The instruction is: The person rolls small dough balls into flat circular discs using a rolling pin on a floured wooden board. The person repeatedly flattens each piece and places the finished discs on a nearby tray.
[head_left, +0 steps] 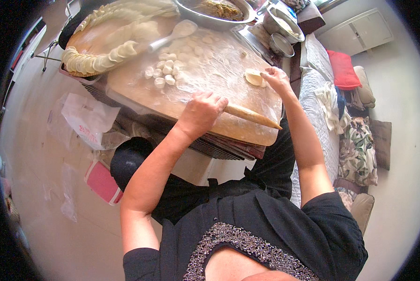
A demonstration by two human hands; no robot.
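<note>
My left hand [203,111] is closed over one end of a tapered wooden rolling pin [254,116], which lies slanted across the near edge of a floured wooden board [210,73]. At the board's right side, the fingertips of my right hand [277,80] meet the edge of some flat round dough wrappers [254,77]. Whether those fingers pinch a wrapper I cannot tell. Left of centre sits a cluster of small dough pieces [166,70], with more floured pieces [197,47] behind it.
Overlapping dumplings [101,60] line a round tray at the far left. A white spoon-shaped paddle [176,33] lies beside it. Behind stands a metal basin [217,12] of filling. Small metal bowls [282,45] are at the back right. A quilted seat [317,91] borders my right arm.
</note>
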